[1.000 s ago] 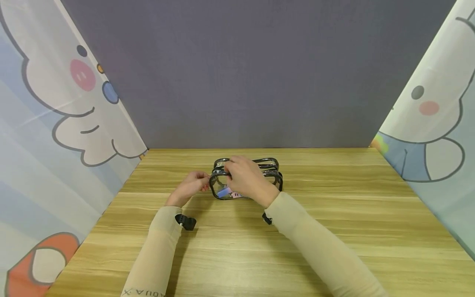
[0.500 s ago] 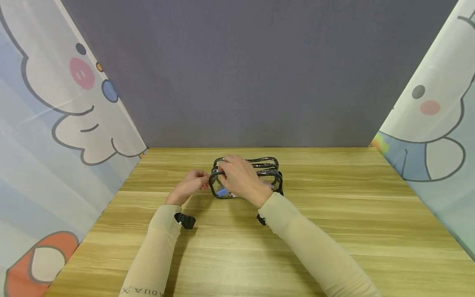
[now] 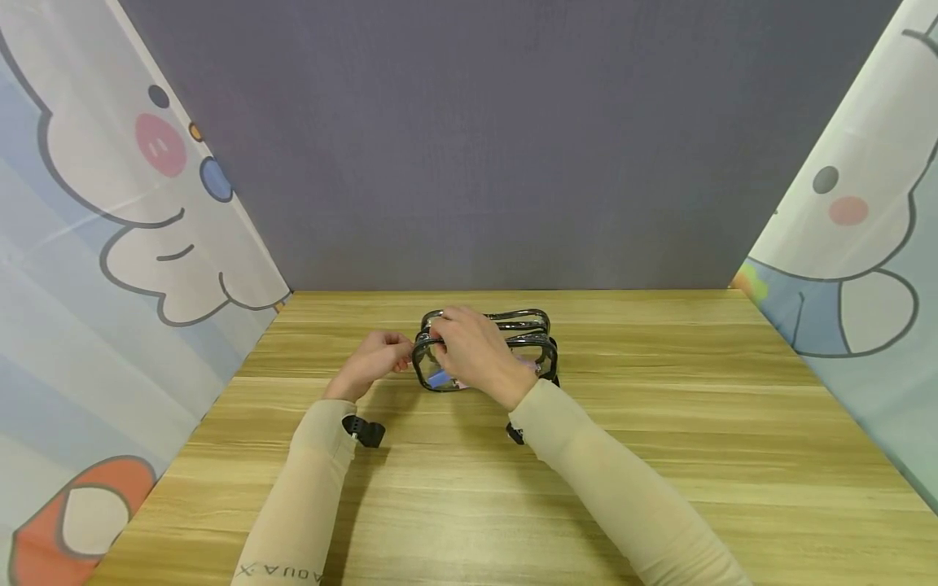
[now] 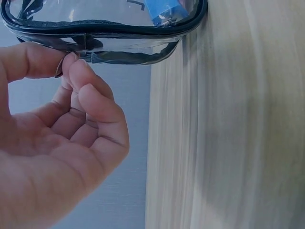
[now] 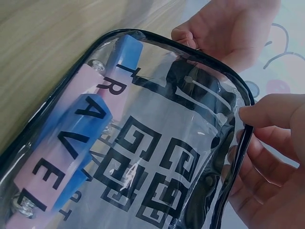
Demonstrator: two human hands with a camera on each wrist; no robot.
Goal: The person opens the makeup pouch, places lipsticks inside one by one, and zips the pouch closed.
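Observation:
A clear plastic travel bag (image 3: pixel 528 352) with black piping stands upright on the table, lettered "TRAVEL". Through its clear front (image 5: pixel 157 129) show blue and pink items (image 5: pixel 83 119), their kind not clear. My right hand (image 3: pixel 479 354) grips the top edge of the bag, thumb on the front and fingers behind the piping, as seen in the right wrist view. At the bag's left side, my left hand (image 4: pixel 62 129) pinches a small dark tab (image 4: pixel 59 69) between thumb and forefinger. It could be a zipper pull; the fingers mostly cover it.
The bag is near the back of the wooden table (image 3: pixel 659 423), in front of a grey panel (image 3: pixel 498 146). Printed cartoon curtains (image 3: pixel 88 325) hang along the left and right sides. Each wrist carries a black strap (image 3: pixel 364 431).
My right hand has shifted a little left along the bag's top edge. The left hand has drawn slightly left, away from the bag. The bag has stayed almost in place.

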